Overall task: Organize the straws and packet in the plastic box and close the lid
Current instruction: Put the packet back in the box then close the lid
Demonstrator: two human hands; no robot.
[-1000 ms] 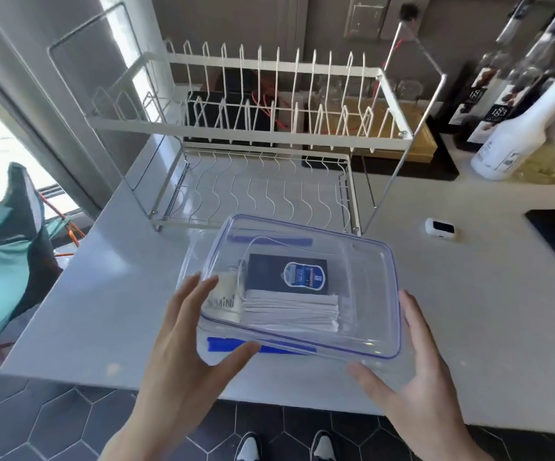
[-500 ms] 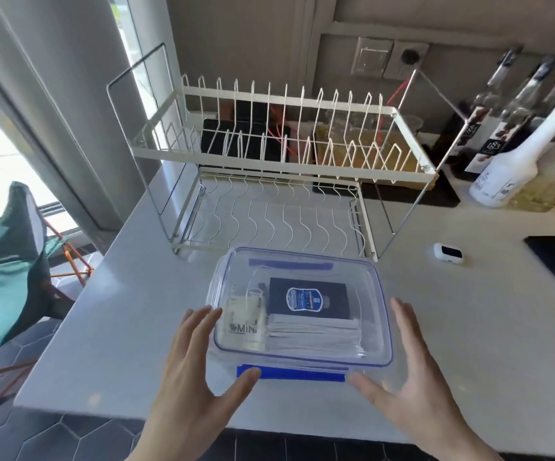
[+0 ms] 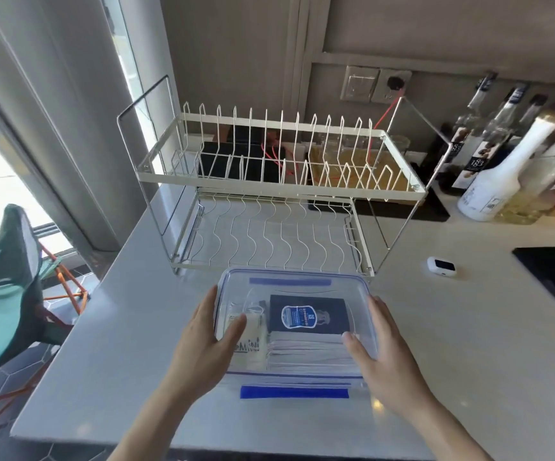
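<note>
Pressing the lid down with both hands

My left hand [image 3: 202, 341] and right hand [image 3: 380, 344] lie flat-fingered on the lid [image 3: 294, 294], thumbs on top. Beneath it, the plastic box [image 3: 294, 392] on the counter [image 3: 469, 344] holds white straws [image 3: 309, 356] and a dark packet [image 3: 307, 315]. Behind stands a dish rack [image 3: 276, 184].

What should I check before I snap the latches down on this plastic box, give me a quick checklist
1. Lid sits on the plastic box: ok.
2. Dark packet and white straws lie inside: ok.
3. Near blue latch is flipped out, unclipped: not ok.
4. Far blue latch clipped: cannot tell.
5. Left hand and right hand press the lid's two ends: ok.
6. Box clear of dish rack: ok.
</note>
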